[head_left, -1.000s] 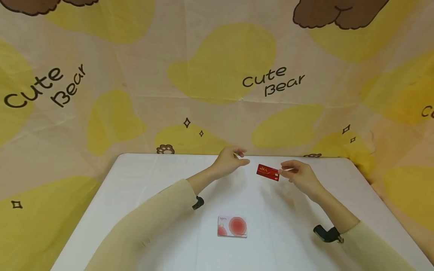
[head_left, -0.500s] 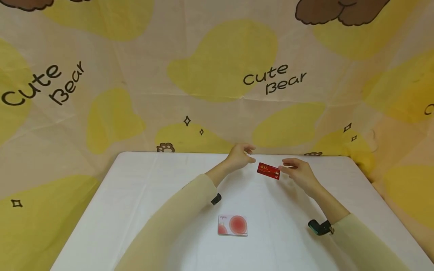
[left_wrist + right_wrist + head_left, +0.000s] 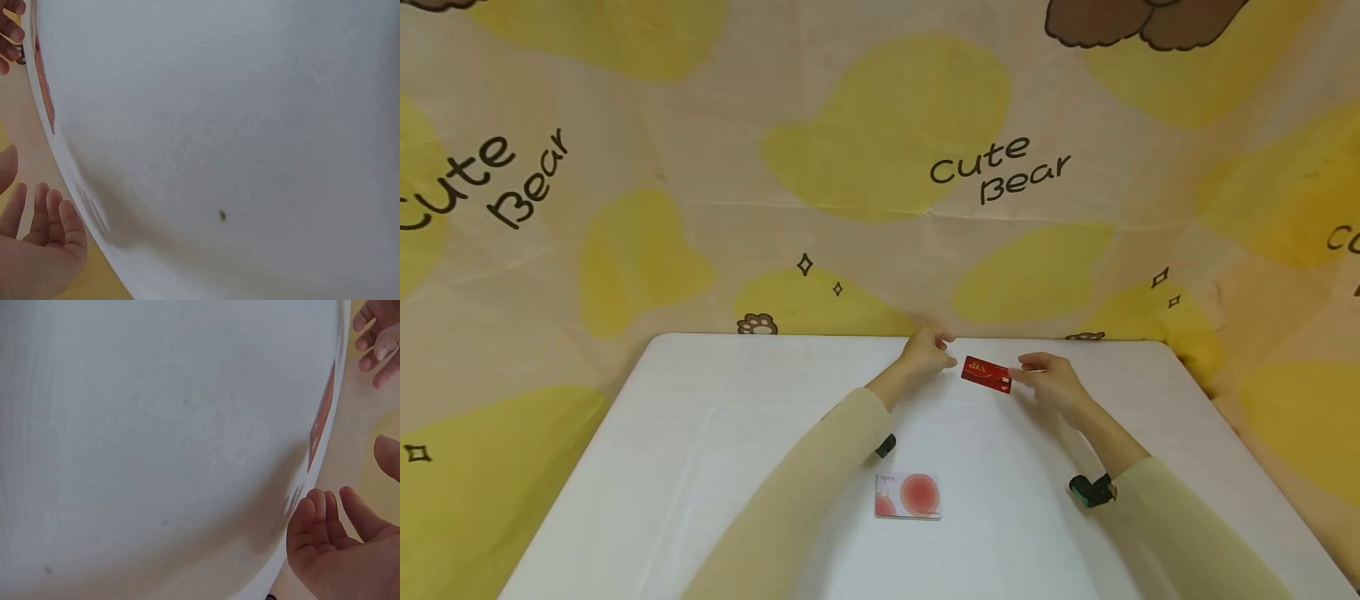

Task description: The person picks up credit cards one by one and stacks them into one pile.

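Note:
A red card marked VIP [image 3: 985, 374] lies flat on the white table [image 3: 760, 400] near its far edge. My right hand [image 3: 1052, 382] is at the card's right end, its fingertips overlapping the corner in the head view. In the right wrist view this hand [image 3: 344, 550] has thumb and fingers spread apart with nothing between them, a gap showing to the red card [image 3: 321, 422]. My left hand [image 3: 922, 353] hovers just left of the card, fingers loosely bent and holding nothing. The left wrist view shows the same left hand [image 3: 47, 250] beside the red card [image 3: 44, 94].
A pink-and-white card [image 3: 907, 497] with red circles lies nearer to me, between the forearms. Dark wrist cameras [image 3: 1093, 491] sit at both cuffs. Behind the table hangs a yellow-patterned cloth [image 3: 880, 167] with "Cute Bear" lettering.
My left hand has moved right, closer to the red card. My right forearm has swung inward a little, with its fingertips staying at the card's right end. The view has shifted slightly.

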A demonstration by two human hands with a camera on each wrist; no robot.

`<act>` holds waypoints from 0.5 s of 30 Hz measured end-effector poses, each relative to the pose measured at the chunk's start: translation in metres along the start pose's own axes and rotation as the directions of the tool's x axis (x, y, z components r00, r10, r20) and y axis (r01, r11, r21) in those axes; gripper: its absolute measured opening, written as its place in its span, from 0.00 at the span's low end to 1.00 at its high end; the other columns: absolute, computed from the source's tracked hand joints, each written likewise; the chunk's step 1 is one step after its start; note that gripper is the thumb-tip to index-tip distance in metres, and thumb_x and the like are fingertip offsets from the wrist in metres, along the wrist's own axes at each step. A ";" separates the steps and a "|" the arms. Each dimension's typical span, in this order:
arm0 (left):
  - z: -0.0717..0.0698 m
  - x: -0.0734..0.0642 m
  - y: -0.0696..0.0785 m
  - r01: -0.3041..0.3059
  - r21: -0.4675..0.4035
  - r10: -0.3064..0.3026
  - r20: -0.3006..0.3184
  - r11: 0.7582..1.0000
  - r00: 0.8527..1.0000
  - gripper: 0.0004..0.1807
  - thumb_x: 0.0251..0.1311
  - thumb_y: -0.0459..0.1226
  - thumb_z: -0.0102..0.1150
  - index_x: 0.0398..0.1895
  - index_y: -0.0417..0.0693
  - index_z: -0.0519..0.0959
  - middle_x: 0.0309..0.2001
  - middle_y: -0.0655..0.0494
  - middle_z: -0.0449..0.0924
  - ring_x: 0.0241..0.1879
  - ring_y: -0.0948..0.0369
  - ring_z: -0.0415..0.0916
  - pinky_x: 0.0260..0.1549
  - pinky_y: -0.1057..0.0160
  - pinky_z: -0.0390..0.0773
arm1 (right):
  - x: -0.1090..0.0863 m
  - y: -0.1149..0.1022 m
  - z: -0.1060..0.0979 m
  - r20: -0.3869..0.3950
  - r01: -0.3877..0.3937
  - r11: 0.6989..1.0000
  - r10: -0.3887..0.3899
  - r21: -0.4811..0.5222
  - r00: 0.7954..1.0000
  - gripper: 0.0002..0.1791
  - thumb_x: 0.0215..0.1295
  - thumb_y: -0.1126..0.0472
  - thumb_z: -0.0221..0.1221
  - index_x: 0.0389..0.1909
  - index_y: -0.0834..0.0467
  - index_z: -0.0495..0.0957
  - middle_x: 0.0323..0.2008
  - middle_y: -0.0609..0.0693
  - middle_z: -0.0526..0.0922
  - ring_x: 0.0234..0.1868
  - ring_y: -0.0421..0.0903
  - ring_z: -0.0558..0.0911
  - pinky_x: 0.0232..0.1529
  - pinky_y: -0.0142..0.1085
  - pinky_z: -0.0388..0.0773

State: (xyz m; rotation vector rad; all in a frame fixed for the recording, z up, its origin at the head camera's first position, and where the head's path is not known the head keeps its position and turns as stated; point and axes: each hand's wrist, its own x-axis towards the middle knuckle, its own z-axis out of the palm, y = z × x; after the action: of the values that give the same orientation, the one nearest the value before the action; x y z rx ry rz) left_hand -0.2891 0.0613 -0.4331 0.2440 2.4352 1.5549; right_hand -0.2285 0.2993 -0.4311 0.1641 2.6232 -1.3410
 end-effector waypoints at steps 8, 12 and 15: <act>0.006 0.006 -0.002 0.025 0.021 -0.026 0.035 0.999 0.999 0.22 0.61 0.28 0.70 0.60 0.36 0.82 0.35 0.54 0.73 0.34 0.61 0.69 0.35 0.68 0.71 | 0.010 0.009 -0.002 0.052 0.004 0.996 0.000 -0.085 0.999 0.34 0.76 0.54 0.60 0.73 0.71 0.66 0.69 0.70 0.70 0.64 0.64 0.73 0.62 0.52 0.76; 0.008 0.009 -0.004 0.032 0.049 -0.034 0.046 0.998 0.998 0.23 0.59 0.28 0.71 0.59 0.37 0.82 0.35 0.53 0.76 0.34 0.60 0.71 0.35 0.68 0.72 | 0.015 0.013 -0.002 0.068 0.028 0.992 -0.019 -0.125 0.997 0.35 0.72 0.54 0.64 0.70 0.72 0.68 0.67 0.71 0.72 0.64 0.65 0.72 0.66 0.57 0.72; 0.010 0.010 -0.007 0.028 0.091 -0.033 0.058 0.995 0.998 0.23 0.58 0.29 0.72 0.58 0.39 0.82 0.39 0.51 0.80 0.37 0.59 0.74 0.40 0.66 0.75 | 0.018 0.015 0.000 0.086 0.038 0.984 -0.024 -0.173 0.996 0.35 0.70 0.53 0.66 0.69 0.71 0.70 0.66 0.72 0.72 0.64 0.66 0.72 0.67 0.61 0.68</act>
State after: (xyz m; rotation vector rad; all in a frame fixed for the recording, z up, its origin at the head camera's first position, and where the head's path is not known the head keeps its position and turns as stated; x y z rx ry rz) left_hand -0.2955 0.0698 -0.4444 0.2635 2.4542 1.4072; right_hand -0.2437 0.3077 -0.4471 0.0406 2.6650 -1.0945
